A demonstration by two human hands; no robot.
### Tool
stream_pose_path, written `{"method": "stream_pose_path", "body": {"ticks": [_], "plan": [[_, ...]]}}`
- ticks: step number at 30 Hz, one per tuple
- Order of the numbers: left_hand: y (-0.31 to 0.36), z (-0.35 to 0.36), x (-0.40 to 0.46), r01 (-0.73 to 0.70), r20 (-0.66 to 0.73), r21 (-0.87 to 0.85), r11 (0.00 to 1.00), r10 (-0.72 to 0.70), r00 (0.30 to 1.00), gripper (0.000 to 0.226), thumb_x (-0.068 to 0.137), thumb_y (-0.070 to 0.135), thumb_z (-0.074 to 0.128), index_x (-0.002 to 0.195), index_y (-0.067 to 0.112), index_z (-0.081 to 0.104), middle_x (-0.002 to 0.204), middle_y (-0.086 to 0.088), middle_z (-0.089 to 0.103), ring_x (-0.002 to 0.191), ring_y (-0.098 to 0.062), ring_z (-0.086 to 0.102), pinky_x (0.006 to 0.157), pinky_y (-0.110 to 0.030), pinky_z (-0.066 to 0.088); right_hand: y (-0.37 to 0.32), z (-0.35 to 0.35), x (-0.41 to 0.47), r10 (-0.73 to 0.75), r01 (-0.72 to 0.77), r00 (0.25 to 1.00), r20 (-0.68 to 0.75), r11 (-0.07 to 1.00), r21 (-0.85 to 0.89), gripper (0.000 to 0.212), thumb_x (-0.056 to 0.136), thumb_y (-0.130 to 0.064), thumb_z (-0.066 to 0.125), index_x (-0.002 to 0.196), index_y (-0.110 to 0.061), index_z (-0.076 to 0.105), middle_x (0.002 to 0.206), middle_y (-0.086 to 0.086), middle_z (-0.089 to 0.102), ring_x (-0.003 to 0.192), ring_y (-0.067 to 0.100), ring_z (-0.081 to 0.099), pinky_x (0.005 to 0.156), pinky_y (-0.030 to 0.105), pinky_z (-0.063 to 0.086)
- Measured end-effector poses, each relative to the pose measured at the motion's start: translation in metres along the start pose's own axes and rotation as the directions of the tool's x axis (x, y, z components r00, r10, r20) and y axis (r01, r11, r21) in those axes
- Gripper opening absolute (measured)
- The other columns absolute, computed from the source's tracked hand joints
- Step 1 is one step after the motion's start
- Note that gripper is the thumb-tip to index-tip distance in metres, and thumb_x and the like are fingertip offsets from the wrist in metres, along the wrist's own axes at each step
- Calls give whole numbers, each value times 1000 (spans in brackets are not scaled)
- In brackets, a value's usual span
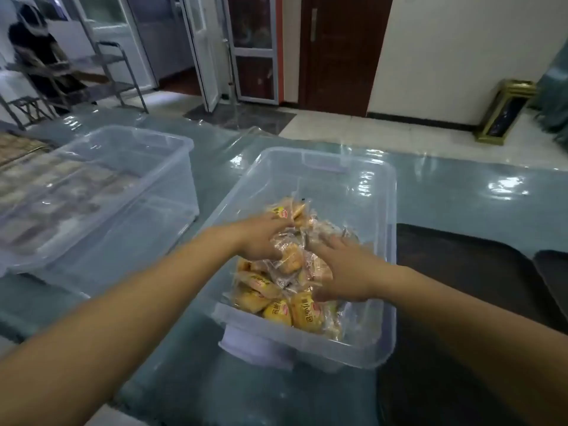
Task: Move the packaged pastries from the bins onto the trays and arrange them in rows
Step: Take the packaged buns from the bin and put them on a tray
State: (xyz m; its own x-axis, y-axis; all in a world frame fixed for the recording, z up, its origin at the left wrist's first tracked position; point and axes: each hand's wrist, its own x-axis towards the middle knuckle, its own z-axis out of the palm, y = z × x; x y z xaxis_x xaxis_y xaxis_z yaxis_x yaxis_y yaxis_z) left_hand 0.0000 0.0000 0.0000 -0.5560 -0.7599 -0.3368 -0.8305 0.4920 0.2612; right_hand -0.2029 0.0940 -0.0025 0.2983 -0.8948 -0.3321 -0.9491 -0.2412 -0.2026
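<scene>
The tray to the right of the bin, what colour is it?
The tray is dark, nearly black, plain without pattern. The head view shows it.

Your pastries [289,281] lie in the bin [381,345] ahead; another bin [172,192] sits left, a tray [461,272] right.

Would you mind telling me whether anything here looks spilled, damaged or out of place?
Nothing stands out. The packaged pastries all lie inside the clear bin, none on the table, and the dark trays beside it show nothing on them yet.
</scene>
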Motion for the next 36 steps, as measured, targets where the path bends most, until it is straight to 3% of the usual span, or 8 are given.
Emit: {"method": "stream_pose_path", "body": {"ticks": [4, 8, 14, 19, 21, 26, 31, 36], "plan": [[-3, 4, 35, 25, 48, 69, 997, -28, 998, 109, 80, 44, 78, 157, 40, 2, 168, 1, -3, 153, -31, 8, 120, -52, 23, -8, 17, 36, 182, -176, 976, 117, 982, -61, 122, 70, -62, 77, 154, -37, -8, 163, 0, -18, 150, 33, -12, 117, 66, 9], [-8, 6, 72, 71, 48, 221, 973, -84, 995, 126, 70, 52, 84, 155, 43, -8, 164, -1, -24, 151, -35, -14, 120, -59, 2, -9, 25, 66, 281, -281, 945, 167, 960, -25, 133, 66, -58, 81, 153, -32, -16, 163, 4, -20, 149, 35, -15, 117, 66, 7], [-24, 23, 89, 97, 127, 121, 988, -112, 986, 124, 69, 56, 83, 153, 49, -9, 163, 1, -27, 150, -42, -12, 119, -65, 5, -18, 45, 85, 364, -323, 892, 269, 928, -186, 129, 72, -60, 76, 154, -23, -16, 164, 14, -3, 146, 44, 16, 111, 65, 27], [-32, 43, 94, 80, 178, 119, 990, -101, 979, 125, 73, 53, 81, 150, 50, -18, 157, -4, -38, 144, -43, -29, 116, -63, -9, -31, 68, 80, 379, -209, 877, 297, 855, -475, 134, 69, -59, 79, 154, -11, -13, 156, 31, 14, 137, 52, 29, 102, 65, 37], [-33, 48, 98, 81, 190, 133, 988, -106, 976, 130, 71, 55, 82, 149, 49, -21, 155, -6, -41, 142, -44, -32, 115, -64, -9, -36, 71, 78, 360, -174, 887, 288, 840, -514, 122, 73, -51, 79, 154, -8, -1, 149, 32, 28, 129, 51, 39, 97, 63, 43], [-29, 52, 101, 93, 226, 161, 983, -128, 966, 138, 65, 60, 85, 151, 43, -22, 153, -8, -45, 141, -45, -34, 115, -65, -7, -48, 59, 71, 226, -24, 897, 381, 884, -468, 91, 89, -35, 66, 155, -10, 9, 147, 20, 36, 125, 45, 47, 93, 61, 48], [-26, 51, 99, 105, 265, 167, 980, -147, 953, 139, 65, 60, 84, 151, 39, -24, 151, -11, -45, 140, -47, -33, 116, -65, -11, -44, 68, 77, 131, 49, 844, 521, 947, -317, 68, 85, -43, 68, 143, -17, 43, 129, 7, 57, 100, 30, 59, 72, 38, 52], [-10, 56, 88, 149, 273, 297, 943, -233, 933, 140, 64, 70, 78, 154, 33, -23, 159, -21, -28, 144, -54, -17, 114, -68, -10, -46, 78, 79, 43, 122, 730, 682, 974, -192, 40, 93, -29, 62, 128, -9, 58, 113, 11, 63, 96, 27, 61, 78, 38, 55]]}}
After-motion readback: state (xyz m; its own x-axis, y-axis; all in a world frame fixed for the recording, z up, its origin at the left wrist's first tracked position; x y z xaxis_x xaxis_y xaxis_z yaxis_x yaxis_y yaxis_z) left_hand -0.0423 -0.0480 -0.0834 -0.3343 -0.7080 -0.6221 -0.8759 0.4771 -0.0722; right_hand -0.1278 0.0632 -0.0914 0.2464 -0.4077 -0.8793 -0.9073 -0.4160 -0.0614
